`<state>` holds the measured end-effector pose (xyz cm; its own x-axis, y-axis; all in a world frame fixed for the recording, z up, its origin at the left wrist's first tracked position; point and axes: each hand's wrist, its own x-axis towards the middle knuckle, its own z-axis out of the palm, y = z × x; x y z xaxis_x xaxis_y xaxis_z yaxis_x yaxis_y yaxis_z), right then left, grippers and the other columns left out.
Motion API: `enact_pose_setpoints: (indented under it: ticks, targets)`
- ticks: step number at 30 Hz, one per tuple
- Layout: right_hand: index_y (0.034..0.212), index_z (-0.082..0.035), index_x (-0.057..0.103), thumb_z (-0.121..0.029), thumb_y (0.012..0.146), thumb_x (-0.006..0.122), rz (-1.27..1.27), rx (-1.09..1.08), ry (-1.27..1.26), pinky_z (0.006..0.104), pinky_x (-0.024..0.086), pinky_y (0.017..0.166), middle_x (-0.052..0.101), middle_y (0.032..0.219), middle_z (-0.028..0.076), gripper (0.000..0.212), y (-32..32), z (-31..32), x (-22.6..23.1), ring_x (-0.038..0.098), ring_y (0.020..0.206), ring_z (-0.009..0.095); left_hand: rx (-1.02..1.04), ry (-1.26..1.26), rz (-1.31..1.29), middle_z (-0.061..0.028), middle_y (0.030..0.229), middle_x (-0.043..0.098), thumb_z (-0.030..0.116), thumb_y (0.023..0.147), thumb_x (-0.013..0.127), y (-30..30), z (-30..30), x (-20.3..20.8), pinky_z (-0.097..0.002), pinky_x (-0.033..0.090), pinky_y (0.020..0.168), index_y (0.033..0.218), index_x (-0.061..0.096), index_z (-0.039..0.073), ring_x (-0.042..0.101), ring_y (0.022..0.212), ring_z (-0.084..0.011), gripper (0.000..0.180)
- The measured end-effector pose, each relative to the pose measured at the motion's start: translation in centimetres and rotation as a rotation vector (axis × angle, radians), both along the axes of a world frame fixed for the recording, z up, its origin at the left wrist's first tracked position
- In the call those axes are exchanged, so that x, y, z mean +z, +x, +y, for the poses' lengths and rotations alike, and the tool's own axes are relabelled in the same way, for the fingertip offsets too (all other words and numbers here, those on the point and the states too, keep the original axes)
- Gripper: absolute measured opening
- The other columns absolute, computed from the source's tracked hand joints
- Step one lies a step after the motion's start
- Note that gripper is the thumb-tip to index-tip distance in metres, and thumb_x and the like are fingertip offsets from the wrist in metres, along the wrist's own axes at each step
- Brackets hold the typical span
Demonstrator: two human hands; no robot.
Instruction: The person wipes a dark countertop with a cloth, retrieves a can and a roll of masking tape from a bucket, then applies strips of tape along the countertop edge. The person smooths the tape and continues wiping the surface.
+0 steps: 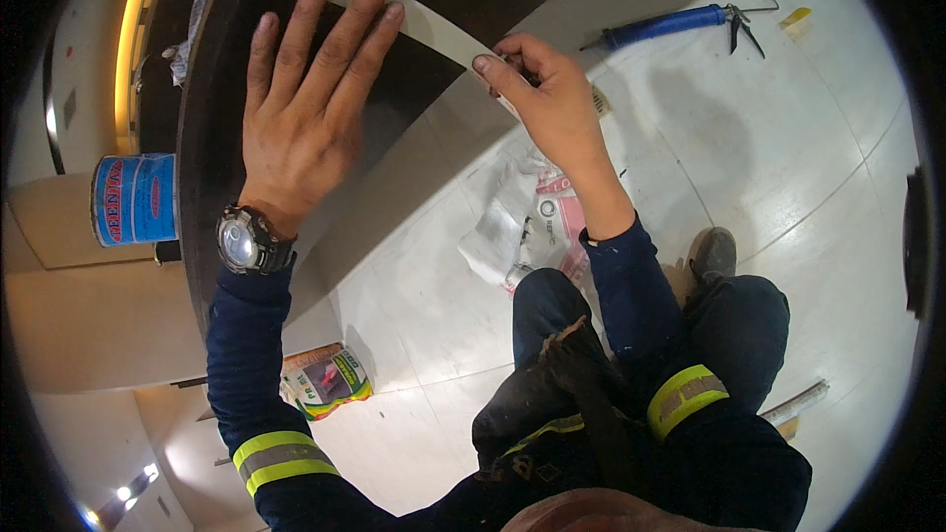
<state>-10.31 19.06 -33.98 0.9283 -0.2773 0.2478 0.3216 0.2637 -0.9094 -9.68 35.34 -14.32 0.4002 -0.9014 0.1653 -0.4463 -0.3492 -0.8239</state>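
Left hand [307,103] flat, fingers spread, most tips over pale strip [439,32] along dark panel [424,74]. Right hand [547,99] pinching same strip farther along. Blue can [153,199], red lettering, left of panel. Crumpled bag [501,227], pink print, on tile floor [778,153]. Printed green-yellow packet [335,381] near left sleeve [246,355]. Blue caulking gun [665,28] beyond right hand.

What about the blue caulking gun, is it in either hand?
No, the blue caulking gun lies on the tiled floor, apart from the left hand and right hand.
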Motion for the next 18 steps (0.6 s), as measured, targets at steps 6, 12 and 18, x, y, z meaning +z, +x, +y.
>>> enact_pose_setpoints:
  ticks: [6,12,18]
  targets:
    - [0.103,0.0,0.07,-0.03,0.096,0.073,-0.02,-0.026,-0.019,0.0237,0.043,0.066,0.067,0.077,0.002,0.031,-0.1,0.0,0.2,0.057,0.072,0.007,-0.061,-0.04,0.063,0.0081,0.166,0.036,-0.005,0.091,0.058,0.8,0.8,-0.2,-0.0532,0.021,0.128,0.152,0.051,0.036,0.027,0.156,-0.0234,0.074]
    - [0.101,-0.002,0.071,-0.028,0.094,0.075,-0.054,-0.028,0.012,0.0242,0.041,0.064,0.065,0.074,0.0,0.028,-0.1,-0.1,0.0,0.056,0.071,0.006,-0.075,-0.01,0.013,0.0083,0.167,0.035,-0.006,0.086,0.063,1.0,0.9,-0.2,-0.0558,0.022,0.127,0.147,0.054,0.045,0.028,0.156,-0.0267,0.081]
    - [0.099,-0.003,0.072,-0.028,0.094,0.076,-0.057,-0.071,-0.028,0.0246,0.04,0.063,0.066,0.074,0.001,0.026,-0.2,0.0,0.3,0.056,0.07,0.006,-0.047,0.021,-0.038,0.0079,0.167,0.035,-0.006,0.087,0.061,0.9,0.7,-0.3,-0.0571,0.023,0.126,0.148,0.053,0.047,0.028,0.156,-0.0267,0.081]
